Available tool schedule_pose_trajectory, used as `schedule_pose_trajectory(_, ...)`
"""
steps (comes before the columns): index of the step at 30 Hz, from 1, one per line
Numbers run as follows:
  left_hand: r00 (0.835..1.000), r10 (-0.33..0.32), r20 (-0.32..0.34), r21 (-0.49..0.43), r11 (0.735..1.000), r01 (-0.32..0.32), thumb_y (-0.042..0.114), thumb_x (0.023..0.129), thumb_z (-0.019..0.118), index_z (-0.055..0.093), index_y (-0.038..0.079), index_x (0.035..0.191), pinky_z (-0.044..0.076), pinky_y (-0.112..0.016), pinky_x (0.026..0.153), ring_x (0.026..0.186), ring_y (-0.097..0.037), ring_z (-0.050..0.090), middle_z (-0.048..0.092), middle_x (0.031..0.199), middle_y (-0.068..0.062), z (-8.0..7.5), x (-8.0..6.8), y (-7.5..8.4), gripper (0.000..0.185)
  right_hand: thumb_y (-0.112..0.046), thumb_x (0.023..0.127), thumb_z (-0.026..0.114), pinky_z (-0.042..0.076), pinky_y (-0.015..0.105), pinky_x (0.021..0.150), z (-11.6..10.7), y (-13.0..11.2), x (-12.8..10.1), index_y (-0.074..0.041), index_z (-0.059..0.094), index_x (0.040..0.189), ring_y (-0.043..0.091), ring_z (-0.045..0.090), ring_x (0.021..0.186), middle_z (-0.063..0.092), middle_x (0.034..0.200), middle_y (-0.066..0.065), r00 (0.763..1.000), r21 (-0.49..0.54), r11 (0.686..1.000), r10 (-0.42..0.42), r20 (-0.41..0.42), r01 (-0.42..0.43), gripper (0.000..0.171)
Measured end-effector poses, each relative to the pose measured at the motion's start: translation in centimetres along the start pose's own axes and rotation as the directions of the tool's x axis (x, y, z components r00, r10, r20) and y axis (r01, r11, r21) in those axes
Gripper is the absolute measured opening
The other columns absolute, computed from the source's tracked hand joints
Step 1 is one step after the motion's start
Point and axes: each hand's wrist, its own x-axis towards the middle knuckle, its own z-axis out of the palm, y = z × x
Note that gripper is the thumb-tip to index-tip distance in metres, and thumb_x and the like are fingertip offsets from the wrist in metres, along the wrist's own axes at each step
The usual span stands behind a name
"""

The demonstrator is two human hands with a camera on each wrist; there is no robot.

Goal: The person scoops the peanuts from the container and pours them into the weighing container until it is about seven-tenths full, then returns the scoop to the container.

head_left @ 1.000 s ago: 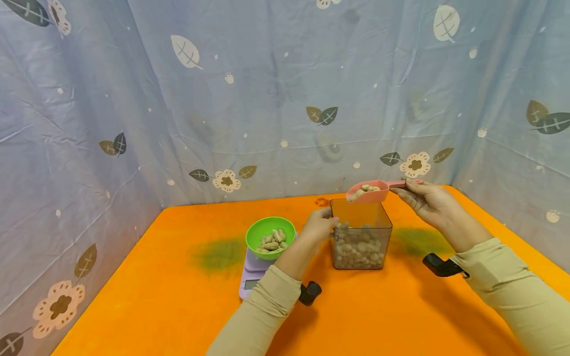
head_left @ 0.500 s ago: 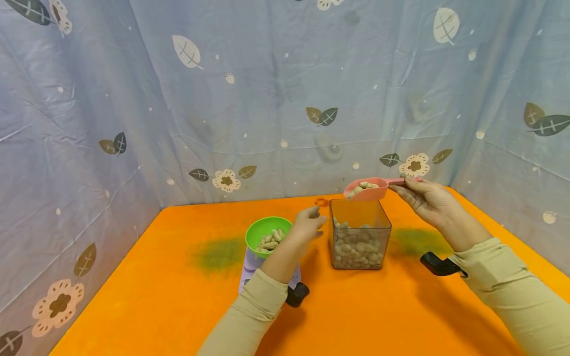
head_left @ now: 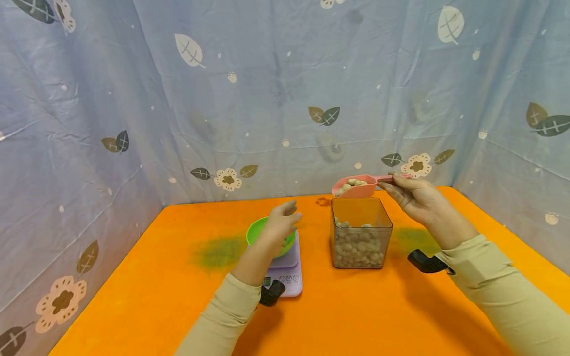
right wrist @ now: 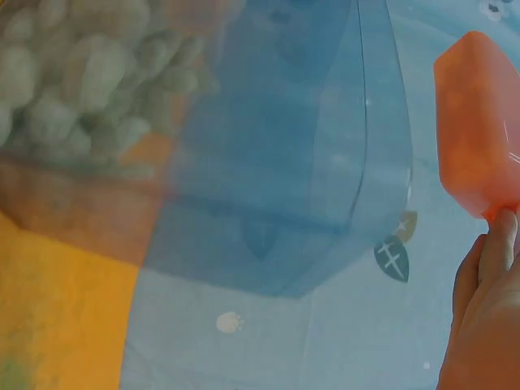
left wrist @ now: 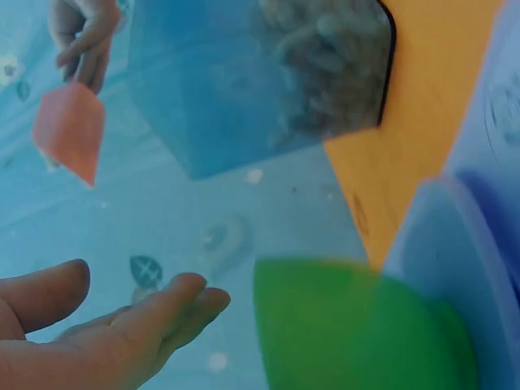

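With my right hand (head_left: 420, 202) I grip the handle of a pink scoop (head_left: 362, 189), which carries several peanuts (head_left: 352, 185) above the back rim of a clear container (head_left: 362, 247). More peanuts fill the container's lower part. My left hand (head_left: 277, 228) hovers over the green bowl (head_left: 257, 228), its fingers extended and holding nothing; it hides most of the bowl and its contents. In the left wrist view the thumb and fingers stand apart beside the green bowl (left wrist: 349, 333). The bowl sits on a lilac kitchen scale (head_left: 287, 277), whose display is partly covered by my wrist.
An orange cloth (head_left: 147, 291) covers the table, with greenish stains on both sides. A patterned blue curtain (head_left: 262, 89) closes off the back and sides. Black wrist camera mounts (head_left: 426, 262) jut from both sleeves.
My left hand has let go of the container's left edge and moved left over the bowl. My right hand has shifted the loaded scoop slightly left and up.
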Motion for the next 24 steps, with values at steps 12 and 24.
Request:
schedule_pose_trajectory(12, 0.993, 0.064, -0.100, 0.081, 0.995, -0.056, 0.000, 0.100, 0.047, 0.033, -0.006, 0.148, 0.026, -0.048, 0.115, 0.138, -0.037, 0.034, 0.037, 0.150, -0.021, -3.4, -0.6, -0.1, 0.050, 0.001, 0.101, 0.041, 0.057, 0.029, 0.080, 1.0, 1.6, 1.1, 0.011, 0.060, 0.095, 0.035, 0.069, 0.089, 0.066, 0.094, 0.027, 1.000, -0.029, 1.000, 0.011, 0.022, -0.011, 0.023)
schedule_pose_trajectory(24, 0.986, 0.066, -0.156, 0.258, 0.966, -0.024, -0.005, 0.098, 0.045, 0.026, -0.009, 0.149, 0.023, -0.051, 0.115, 0.141, -0.045, 0.021, 0.024, 0.153, -0.028, -7.1, -0.6, -2.4, 0.055, 0.000, 0.100, 0.043, 0.059, 0.028, 0.073, 2.1, 3.7, 2.3, 0.011, 0.065, 0.091, 0.032, 0.071, 0.084, 0.069, 0.089, 0.025, 0.999, -0.071, 0.997, 0.038, 0.014, -0.037, 0.026)
